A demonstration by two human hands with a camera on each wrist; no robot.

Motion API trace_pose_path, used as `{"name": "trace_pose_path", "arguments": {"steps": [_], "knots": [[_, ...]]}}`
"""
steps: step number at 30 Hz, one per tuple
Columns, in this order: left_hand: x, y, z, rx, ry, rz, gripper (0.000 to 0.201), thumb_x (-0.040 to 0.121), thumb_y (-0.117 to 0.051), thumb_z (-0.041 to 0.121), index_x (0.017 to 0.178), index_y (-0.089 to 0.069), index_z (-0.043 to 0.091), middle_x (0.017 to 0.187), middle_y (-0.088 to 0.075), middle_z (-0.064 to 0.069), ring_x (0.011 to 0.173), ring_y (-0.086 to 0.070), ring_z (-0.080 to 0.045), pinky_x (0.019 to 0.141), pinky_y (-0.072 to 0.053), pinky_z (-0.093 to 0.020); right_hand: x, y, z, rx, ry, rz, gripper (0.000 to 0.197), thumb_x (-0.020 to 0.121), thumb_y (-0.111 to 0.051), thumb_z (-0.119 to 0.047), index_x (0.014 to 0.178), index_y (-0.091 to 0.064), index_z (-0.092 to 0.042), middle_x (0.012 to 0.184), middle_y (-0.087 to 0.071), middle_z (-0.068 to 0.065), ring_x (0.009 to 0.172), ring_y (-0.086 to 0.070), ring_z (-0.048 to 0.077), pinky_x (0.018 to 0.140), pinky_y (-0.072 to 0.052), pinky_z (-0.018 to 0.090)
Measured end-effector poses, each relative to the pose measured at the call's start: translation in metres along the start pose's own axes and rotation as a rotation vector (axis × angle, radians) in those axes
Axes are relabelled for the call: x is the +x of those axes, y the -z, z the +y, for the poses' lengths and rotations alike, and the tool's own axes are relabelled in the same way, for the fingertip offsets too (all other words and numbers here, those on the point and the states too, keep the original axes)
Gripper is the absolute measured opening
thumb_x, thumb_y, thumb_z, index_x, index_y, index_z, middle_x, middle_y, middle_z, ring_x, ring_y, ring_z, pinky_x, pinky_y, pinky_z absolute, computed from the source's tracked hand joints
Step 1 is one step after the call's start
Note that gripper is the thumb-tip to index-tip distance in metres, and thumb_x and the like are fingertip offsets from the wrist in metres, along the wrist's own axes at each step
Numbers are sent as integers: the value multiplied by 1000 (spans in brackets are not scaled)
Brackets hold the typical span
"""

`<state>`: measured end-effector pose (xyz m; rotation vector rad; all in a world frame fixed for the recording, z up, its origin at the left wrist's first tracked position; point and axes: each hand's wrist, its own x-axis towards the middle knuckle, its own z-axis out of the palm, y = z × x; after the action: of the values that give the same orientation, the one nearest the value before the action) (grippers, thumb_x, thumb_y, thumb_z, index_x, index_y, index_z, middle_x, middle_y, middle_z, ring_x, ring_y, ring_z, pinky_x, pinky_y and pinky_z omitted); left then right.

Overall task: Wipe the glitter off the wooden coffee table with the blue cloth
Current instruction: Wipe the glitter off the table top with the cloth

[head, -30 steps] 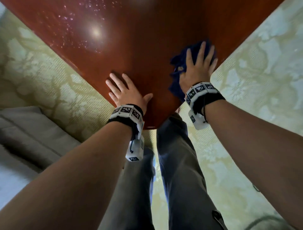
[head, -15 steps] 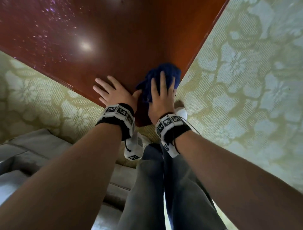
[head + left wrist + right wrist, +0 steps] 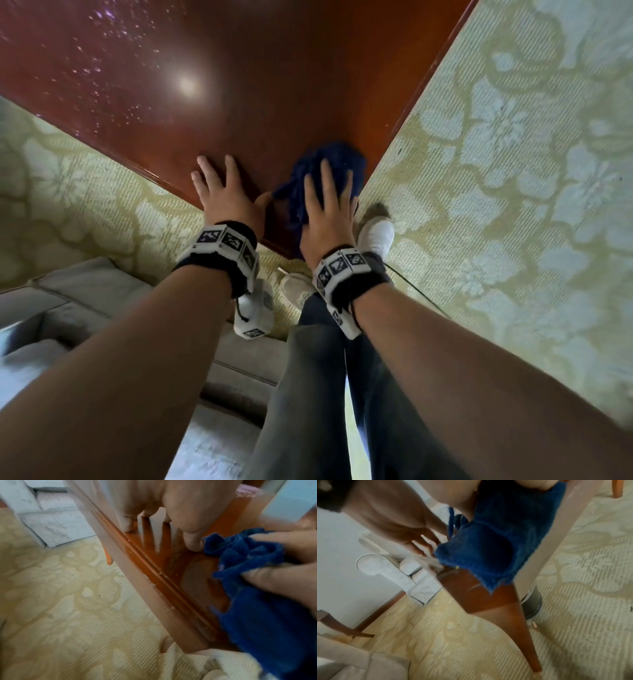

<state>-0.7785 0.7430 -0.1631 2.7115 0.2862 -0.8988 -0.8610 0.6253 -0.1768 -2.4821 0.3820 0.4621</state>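
Head view shows your right hand pressing flat on the bunched blue cloth at the surface's near corner, your left hand flat beside it, while the glitter lies far up-left, beyond the left hand.

A pale green-yellow carpet with a large floral damask pattern covers the floor from 9 o'clock round to 4 o'clock. A grey upholstered sofa sits at 8 o'clock, its rolled arm against a plain white wall.
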Motion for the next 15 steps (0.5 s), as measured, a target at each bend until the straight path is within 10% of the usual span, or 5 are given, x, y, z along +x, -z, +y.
{"name": "trace_pose_path", "arguments": {"steps": [15], "knots": [[8,5,21,77,77,-116,102,79,-68,59,151,2,44,155,29,-15,142,19,-43,115,-14,-59,101,72,40,-116,-61,104,71,83,-51,-5,148,-26,-20,158,-4,8,141,9,45,107,-17,66]]}}
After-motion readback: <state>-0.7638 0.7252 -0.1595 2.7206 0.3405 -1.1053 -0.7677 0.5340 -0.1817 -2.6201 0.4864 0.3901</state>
